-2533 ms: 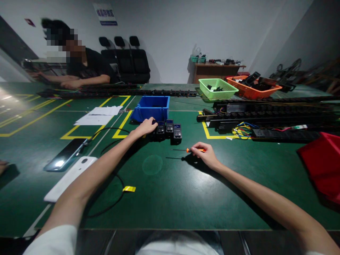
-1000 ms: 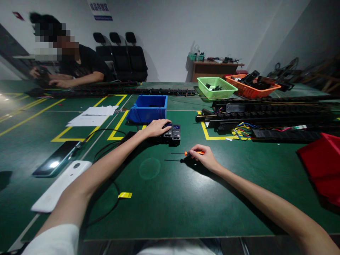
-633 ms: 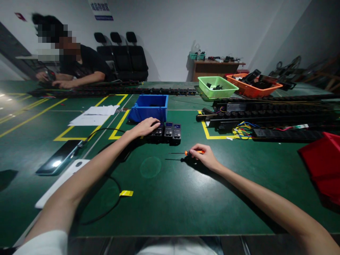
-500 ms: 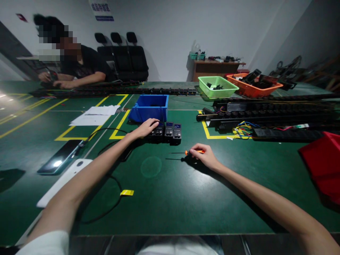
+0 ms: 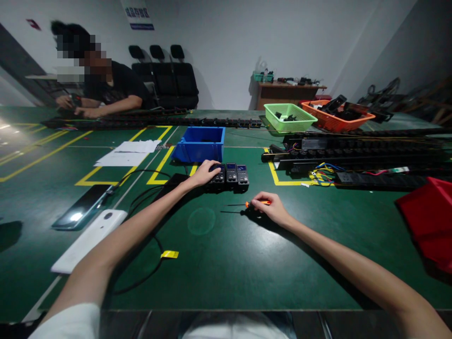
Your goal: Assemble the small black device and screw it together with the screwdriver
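The person's left hand [image 5: 204,173] lies over the left end of a row of black modules [image 5: 233,175], which sit side by side on the green table [image 5: 226,263] just in front of a blue bin [image 5: 201,146]. The fingers are curved down over the end unit, though from here I cannot tell whether they clasp it or only rest on it. The two modules to its right are uncovered, with small blue displays showing on their tops. The right hand [image 5: 271,209] is a little nearer the table's front edge and to the right, fingertips pinched closed on the orange handle of a slim screwdriver [image 5: 247,204]. Its thin shaft points left and casts a shadow on the mat just beneath. A black cable [image 5: 141,278] loops under the left forearm, with a yellow tag [image 5: 170,254] beside it. Farther left lie a dark phone [image 5: 83,212] and a white device [image 5: 90,240]. Long black strips [image 5: 353,148] run across the right side (coloured wires spill out beneath them), with a green basket [image 5: 289,117] and an orange basket [image 5: 335,117] behind and a red bin [image 5: 429,216] at the edge. At the far left of the table a co-worker [image 5: 113,87] bends over another black strip.
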{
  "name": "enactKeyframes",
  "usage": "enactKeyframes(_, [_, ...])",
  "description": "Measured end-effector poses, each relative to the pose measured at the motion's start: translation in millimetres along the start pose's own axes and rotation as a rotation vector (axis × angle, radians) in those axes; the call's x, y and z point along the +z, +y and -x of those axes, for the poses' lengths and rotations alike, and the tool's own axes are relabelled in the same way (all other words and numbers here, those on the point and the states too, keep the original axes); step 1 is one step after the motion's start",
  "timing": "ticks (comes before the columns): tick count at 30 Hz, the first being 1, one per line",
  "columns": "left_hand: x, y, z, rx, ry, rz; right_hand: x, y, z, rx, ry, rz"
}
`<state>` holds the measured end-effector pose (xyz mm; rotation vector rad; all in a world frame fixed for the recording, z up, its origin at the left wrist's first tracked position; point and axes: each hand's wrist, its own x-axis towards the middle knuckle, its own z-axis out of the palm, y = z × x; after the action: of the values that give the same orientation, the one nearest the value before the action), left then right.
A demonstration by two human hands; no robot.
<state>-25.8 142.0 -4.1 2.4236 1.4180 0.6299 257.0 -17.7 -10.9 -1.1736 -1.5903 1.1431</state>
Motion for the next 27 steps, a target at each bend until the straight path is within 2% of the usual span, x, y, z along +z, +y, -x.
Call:
enactKeyframes(6, [-9.3, 24, 2, 0.035, 0.034, -0.054, 1, -2, 1, -0.032, -0.044, 0.027])
enactKeyframes(9, [-16.1, 46, 2, 0.19, 0.072, -0.141, 1, -1, 1, -0.037, -0.055, 0.031])
enactKeyframes(12, [-14.6, 68, -1, 0.354, -0.026, -0.18, 1, 1, 1, -0.035, -0.054, 0.034])
enactKeyframes(15, [-7.2, 82, -9, 0.349, -0.152, -0.242, 1, 1, 1, -0.031, -0.053, 0.036])
enactKeyframes(20, [-0.3, 85, -26, 0.326, -0.291, -0.225, 1, 0, 1, -0.031, -0.055, 0.022])
enactKeyframes(27, [4.7, 87, -24, 0.41, -0.218, -0.219, 0, 1, 1, -0.023, -0.059, -0.002])
